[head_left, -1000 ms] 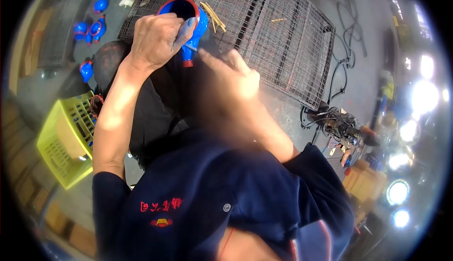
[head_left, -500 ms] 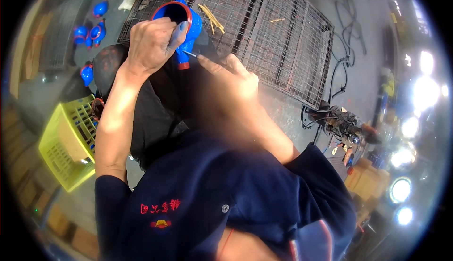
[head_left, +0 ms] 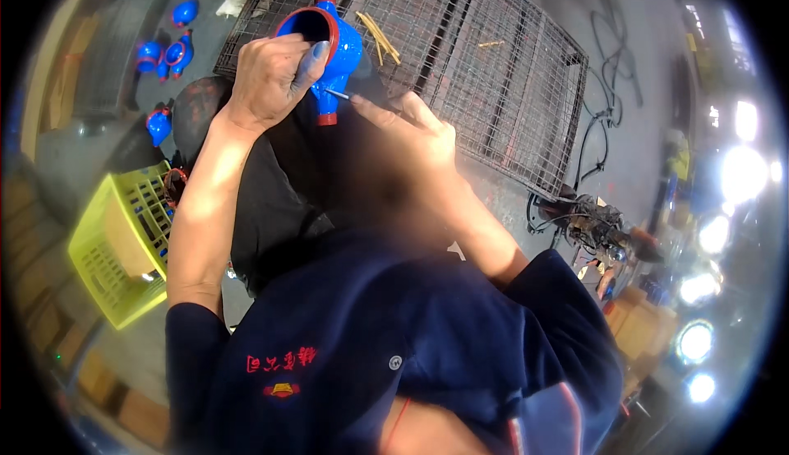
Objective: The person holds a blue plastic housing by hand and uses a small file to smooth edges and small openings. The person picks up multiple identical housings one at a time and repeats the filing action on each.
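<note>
A glossy blue pipe fitting [head_left: 343, 54] with red-rimmed openings is held up over my lap, its wide round mouth toward my left hand. My left hand [head_left: 271, 77] is closed on the rim of that mouth, and its thumb looks stained bluish-grey. In my right hand [head_left: 415, 130] is a thin pointed tool [head_left: 338, 94], pinched by the fingers. The tool's tip meets the blue surface just above the lower red-ended neck, or is very close to it. Blur covers the lower part of the right hand.
Beyond my hands lies a wire mesh rack [head_left: 493, 77] bearing thin yellowish sticks [head_left: 380, 37]. Several more blue fittings [head_left: 178, 52] sit on the floor at the left. A yellow-green plastic crate [head_left: 115, 249] stands by my left arm. Black cables [head_left: 606, 114] and a dark tangled mechanism [head_left: 596, 229] are at the right.
The whole view has shifted slightly, so fitting and hands appear a little farther right and lower. Both grips are the same, and the tool stays by the lower neck.
</note>
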Motion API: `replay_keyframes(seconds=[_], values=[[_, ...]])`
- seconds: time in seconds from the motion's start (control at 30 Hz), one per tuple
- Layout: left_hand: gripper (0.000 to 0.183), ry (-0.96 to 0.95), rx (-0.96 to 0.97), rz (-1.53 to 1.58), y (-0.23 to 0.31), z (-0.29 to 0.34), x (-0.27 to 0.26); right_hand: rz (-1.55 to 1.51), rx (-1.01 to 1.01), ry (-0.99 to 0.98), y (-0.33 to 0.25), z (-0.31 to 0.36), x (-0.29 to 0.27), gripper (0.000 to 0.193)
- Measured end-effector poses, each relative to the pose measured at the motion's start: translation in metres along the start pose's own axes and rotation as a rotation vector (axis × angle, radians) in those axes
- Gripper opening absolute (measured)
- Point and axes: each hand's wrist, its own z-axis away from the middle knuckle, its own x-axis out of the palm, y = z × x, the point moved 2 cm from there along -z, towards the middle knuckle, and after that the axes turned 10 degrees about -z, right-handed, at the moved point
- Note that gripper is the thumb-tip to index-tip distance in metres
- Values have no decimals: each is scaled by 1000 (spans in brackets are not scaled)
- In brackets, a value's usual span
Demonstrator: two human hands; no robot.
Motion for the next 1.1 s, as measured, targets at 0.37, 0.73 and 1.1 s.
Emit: replay_keyframes(seconds=[0.37,0.73,1.1], values=[[35,-32,12,72,-9,-3,1,33,-20,-88,-5,-26,-6,52],[38,-9,48,95,-10,0,2,-120,-106,32,1,-18,-5,51],[36,-19,-31,192,-18,2,3,-177,-104,25,7,-26,6,55]])
